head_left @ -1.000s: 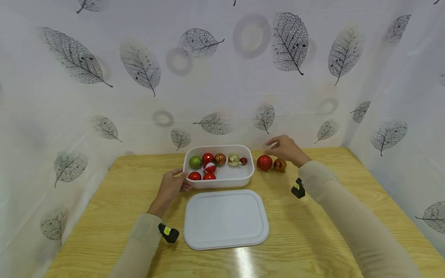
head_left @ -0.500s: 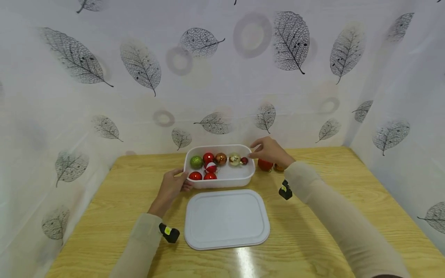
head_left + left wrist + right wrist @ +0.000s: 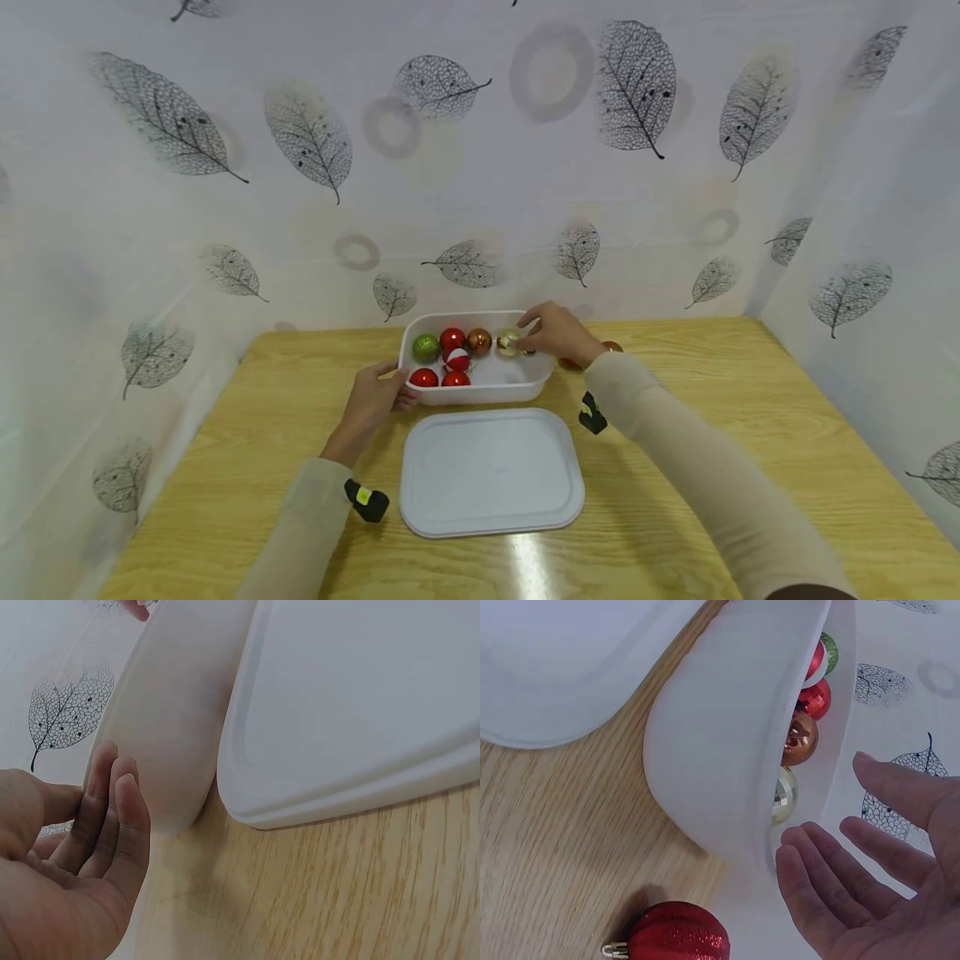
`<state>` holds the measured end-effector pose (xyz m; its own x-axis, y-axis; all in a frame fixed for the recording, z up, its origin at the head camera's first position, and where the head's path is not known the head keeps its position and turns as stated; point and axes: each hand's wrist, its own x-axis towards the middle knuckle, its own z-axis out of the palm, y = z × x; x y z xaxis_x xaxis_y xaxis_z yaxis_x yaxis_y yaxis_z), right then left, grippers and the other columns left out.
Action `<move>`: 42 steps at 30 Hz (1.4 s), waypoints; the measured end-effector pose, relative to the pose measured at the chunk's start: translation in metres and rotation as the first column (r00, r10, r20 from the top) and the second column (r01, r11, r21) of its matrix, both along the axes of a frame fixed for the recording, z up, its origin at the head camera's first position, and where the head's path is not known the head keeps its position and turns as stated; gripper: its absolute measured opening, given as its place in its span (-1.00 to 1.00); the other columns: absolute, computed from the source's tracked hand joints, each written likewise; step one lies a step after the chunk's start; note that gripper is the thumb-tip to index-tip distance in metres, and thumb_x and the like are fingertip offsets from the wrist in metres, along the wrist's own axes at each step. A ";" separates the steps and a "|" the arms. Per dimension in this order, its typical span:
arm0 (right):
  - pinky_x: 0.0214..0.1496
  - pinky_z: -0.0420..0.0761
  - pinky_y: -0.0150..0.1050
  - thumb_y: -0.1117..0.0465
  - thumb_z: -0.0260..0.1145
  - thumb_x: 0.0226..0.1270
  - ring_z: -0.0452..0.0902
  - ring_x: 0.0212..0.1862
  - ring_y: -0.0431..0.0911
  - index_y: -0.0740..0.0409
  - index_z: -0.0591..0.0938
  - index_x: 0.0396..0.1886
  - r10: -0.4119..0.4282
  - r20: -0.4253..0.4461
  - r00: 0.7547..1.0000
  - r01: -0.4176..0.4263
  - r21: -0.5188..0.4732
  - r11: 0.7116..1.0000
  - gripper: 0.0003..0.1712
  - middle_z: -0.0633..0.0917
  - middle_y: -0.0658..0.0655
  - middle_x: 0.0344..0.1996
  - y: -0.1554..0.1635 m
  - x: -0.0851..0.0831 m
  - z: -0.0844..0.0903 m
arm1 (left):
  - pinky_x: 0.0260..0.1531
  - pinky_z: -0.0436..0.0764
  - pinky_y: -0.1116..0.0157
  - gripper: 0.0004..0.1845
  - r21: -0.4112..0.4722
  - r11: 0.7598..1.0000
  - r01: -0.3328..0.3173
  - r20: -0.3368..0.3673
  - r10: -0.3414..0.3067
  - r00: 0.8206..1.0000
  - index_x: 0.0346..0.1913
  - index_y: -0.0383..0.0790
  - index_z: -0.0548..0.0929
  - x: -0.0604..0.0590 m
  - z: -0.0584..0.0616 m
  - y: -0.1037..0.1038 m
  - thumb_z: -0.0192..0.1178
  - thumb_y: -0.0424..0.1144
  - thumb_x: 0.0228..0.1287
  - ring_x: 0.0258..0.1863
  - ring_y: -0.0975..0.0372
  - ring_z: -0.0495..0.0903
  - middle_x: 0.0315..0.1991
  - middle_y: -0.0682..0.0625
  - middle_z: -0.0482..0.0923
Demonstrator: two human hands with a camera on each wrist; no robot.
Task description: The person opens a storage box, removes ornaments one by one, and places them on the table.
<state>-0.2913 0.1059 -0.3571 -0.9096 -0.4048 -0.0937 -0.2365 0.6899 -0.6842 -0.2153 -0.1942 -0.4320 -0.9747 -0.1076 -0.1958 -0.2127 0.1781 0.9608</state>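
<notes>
A white plastic box holds several Christmas baubles: a green one, red ones, a copper one, a pale gold one and a red-and-white one. My left hand grips the box's front left corner, thumb at the rim and fingers against the outer wall. Over the right end of the box is my right hand, its fingers spread and nothing between them. It hides the small dark red bauble there. Outside, beneath this hand, lies a large ribbed red bauble, mostly covered in the head view.
A white lid lies flat on the wooden table, just in front of the box. Another gold bauble shows partly behind the right wrist. A curtain with leaf prints hangs behind the table and along both sides.
My right hand has moved left from above the baubles outside the box to over the box's right end. My left hand and the box have stayed in place.
</notes>
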 end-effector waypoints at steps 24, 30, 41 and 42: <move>0.16 0.61 0.03 0.14 0.51 0.25 0.58 0.05 0.20 0.40 0.65 0.11 -0.116 -0.048 0.992 0.123 0.173 0.977 -0.47 0.67 0.35 0.08 -0.029 -0.019 -0.021 | -0.35 0.76 0.32 -0.50 0.008 1.000 -0.006 0.006 0.006 1.000 0.43 -0.49 0.33 0.000 -0.001 0.000 0.01 -0.25 0.61 -0.46 0.22 0.71 -0.42 -0.13 0.72; 0.13 0.61 0.02 0.14 0.53 0.22 0.58 0.01 0.18 0.38 0.67 0.04 -0.123 -0.044 0.991 0.130 0.192 0.973 -0.50 0.68 0.34 0.03 -0.033 -0.024 -0.030 | -0.35 0.76 0.32 -0.50 0.005 1.000 -0.012 0.017 0.012 1.000 0.43 -0.48 0.33 -0.003 -0.003 -0.001 0.02 -0.24 0.61 -0.46 0.22 0.71 -0.42 -0.13 0.72; 0.23 0.55 0.04 0.17 0.58 0.16 0.55 0.09 0.23 0.40 0.67 -0.05 -0.072 -0.075 0.995 0.084 0.177 0.981 -0.53 0.70 0.32 -0.01 -0.038 -0.024 -0.041 | -0.35 0.77 0.31 -0.51 0.003 1.000 -0.013 0.008 0.013 1.000 0.43 -0.46 0.35 -0.002 -0.003 0.000 0.03 -0.24 0.60 -0.45 0.21 0.72 -0.41 -0.13 0.72; 0.22 0.55 0.04 0.18 0.58 0.15 0.56 0.07 0.22 0.41 0.67 -0.06 -0.071 -0.073 0.995 0.082 0.168 0.982 -0.53 0.70 0.32 -0.02 -0.038 -0.024 -0.042 | -0.34 0.77 0.31 -0.51 0.002 1.000 -0.013 0.007 0.013 1.000 0.43 -0.46 0.35 -0.002 -0.003 -0.001 0.03 -0.24 0.60 -0.45 0.21 0.71 -0.41 -0.14 0.72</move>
